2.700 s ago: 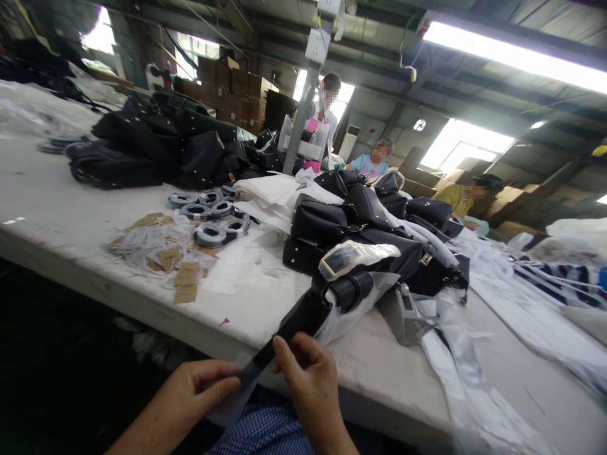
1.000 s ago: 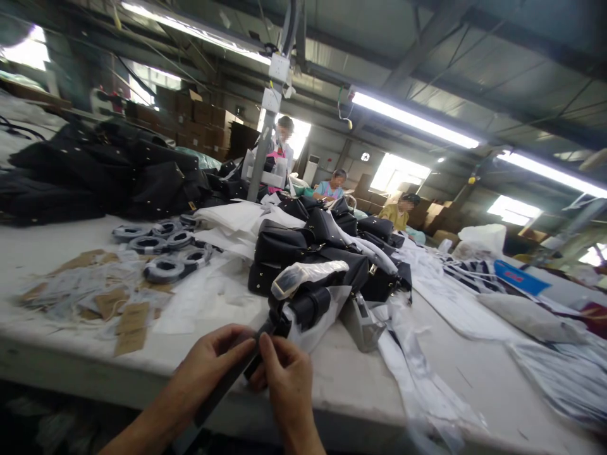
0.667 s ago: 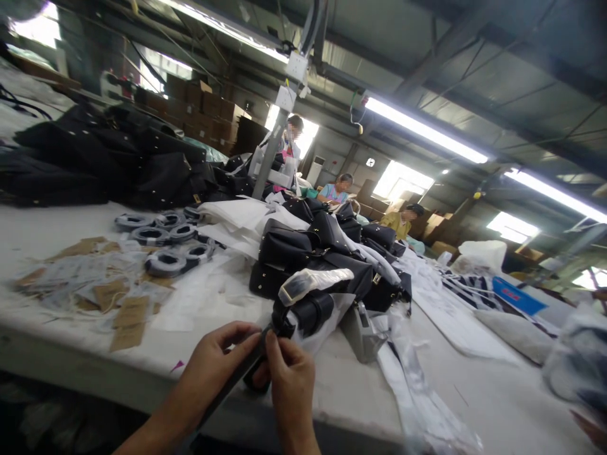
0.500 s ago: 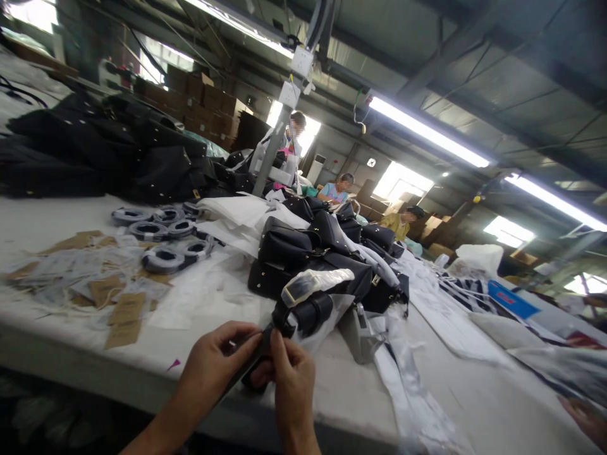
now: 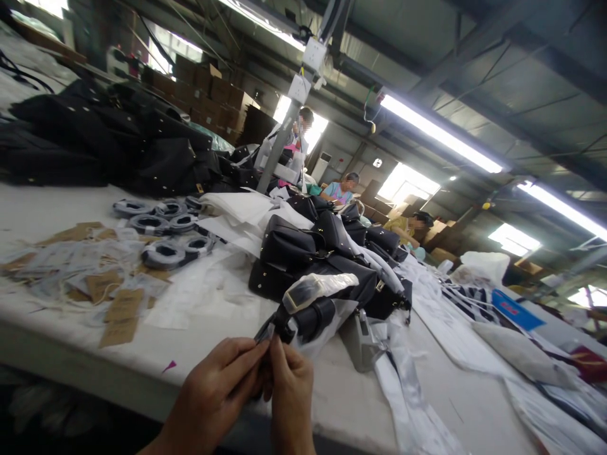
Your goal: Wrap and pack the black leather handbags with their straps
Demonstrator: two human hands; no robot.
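Near the table's front edge, my left hand (image 5: pixel 215 385) and my right hand (image 5: pixel 291 385) meet, fingertips pinched together on a black strap (image 5: pixel 264 328). Part of this strap shows just past the fingertips; the rest is hidden by my fingers. Directly beyond lies a rolled black strap (image 5: pixel 317 318) with clear film around it. Over that roll rests a gold-coloured buckle (image 5: pixel 294 296) wrapped in clear plastic. Several black leather bags (image 5: pixel 289 243) with small metal fittings are heaped behind. A grey tape dispenser (image 5: pixel 363 344) stands to the right of my hands.
At left on the white table (image 5: pixel 190 351) lie coiled straps (image 5: pixel 164 253) in film and brown tags (image 5: pixel 124 306). A large pile of black bags (image 5: pixel 109 142) sits farther back. White wrapping (image 5: pixel 446 322) and a blue packet (image 5: pixel 515 309) are at right. Several people work beyond.
Both hands have drawn closer together, the left shifting right and down. The strap that ran down below the left hand now shows past the fingertips. The view has tilted slightly.
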